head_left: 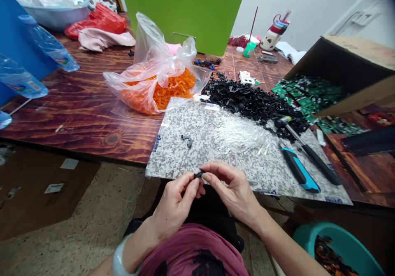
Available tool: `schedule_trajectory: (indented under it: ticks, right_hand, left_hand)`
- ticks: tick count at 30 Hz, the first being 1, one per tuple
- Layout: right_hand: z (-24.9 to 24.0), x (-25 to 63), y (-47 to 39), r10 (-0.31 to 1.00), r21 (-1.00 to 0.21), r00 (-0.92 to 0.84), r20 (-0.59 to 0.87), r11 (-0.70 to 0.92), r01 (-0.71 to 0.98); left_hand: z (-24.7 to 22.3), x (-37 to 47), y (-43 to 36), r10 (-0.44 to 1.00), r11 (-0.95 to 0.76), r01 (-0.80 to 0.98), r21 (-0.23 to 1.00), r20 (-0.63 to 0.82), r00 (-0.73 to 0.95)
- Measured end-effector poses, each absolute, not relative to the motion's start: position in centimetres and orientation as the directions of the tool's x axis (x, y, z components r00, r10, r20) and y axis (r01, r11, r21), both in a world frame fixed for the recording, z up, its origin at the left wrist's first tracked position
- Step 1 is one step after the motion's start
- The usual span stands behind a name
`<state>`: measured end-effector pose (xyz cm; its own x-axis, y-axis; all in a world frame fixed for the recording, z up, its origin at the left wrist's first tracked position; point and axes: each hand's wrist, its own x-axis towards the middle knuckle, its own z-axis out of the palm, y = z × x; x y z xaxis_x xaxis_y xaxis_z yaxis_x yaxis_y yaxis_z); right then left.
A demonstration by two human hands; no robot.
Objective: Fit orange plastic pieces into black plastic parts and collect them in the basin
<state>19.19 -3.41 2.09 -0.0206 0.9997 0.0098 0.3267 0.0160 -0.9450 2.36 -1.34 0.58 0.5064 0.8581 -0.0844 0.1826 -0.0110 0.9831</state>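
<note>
Between the fingertips of both hands is a small black plastic part (198, 174), just past the front edge of the speckled board. My left hand (179, 197) pinches it from the left. My right hand (230, 187) grips it from the right with thumb and forefinger. Most of the part is covered by the fingers. A second dark plastic piece (187, 140) lies by itself on the speckled stone-look board (175, 160). Thin clear strands (239, 132) are spread over the board's middle, in front of a heap of black plastic parts (247, 99).
A cutter (299, 169) and a hammer (311, 154) lie at the board's right. Behind are a clear bag of orange parts (163, 88) and an upright green panel (185, 12). A cardboard box (354, 57) spills green circuit boards (304, 94). A teal bucket (336, 230) stands below right.
</note>
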Motion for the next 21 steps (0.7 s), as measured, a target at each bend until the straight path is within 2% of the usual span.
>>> schedule_trajectory:
  ticks: [4,7,9,12,14,17,21]
  right_hand:
    - [2.4,18.6,-3.7,0.999,-0.95,-0.036,-0.041,-0.028,0.312]
    - [3.8,18.4,-4.6,0.995,-0.935,-0.093,-0.026,0.009,0.355]
    - [5.2,18.2,-5.4,0.993,-0.92,-0.117,0.033,0.075,0.384]
    - [6.8,17.8,-6.3,0.965,-0.885,-0.17,0.2,0.252,0.392]
    - [6.8,17.6,-6.3,0.941,-0.859,-0.201,0.272,0.331,0.392]
    - [5.2,17.5,-5.3,0.952,-0.845,-0.16,0.262,0.306,0.438]
    - [2.6,17.5,-3.2,0.986,-0.874,-0.11,0.125,0.162,0.459]
  left_hand:
    - [0.3,2.3,-1.9,0.885,-0.124,0.199,0.972,0.018,0.465]
    - [0.7,1.8,-2.5,0.884,-0.205,0.175,0.963,0.105,0.456]
    - [1.5,1.4,-3.1,0.86,-0.292,0.145,0.946,0.193,0.473]
    - [2.7,0.8,-3.9,0.774,-0.461,0.077,0.884,0.358,0.523]
    - [2.9,0.8,-3.9,0.749,-0.504,0.061,0.861,0.401,0.527]
    - [2.0,1.2,-3.3,0.838,-0.379,0.138,0.915,0.275,0.472]
    - [0.2,1.7,-2.0,0.902,-0.168,0.215,0.962,0.061,0.428]
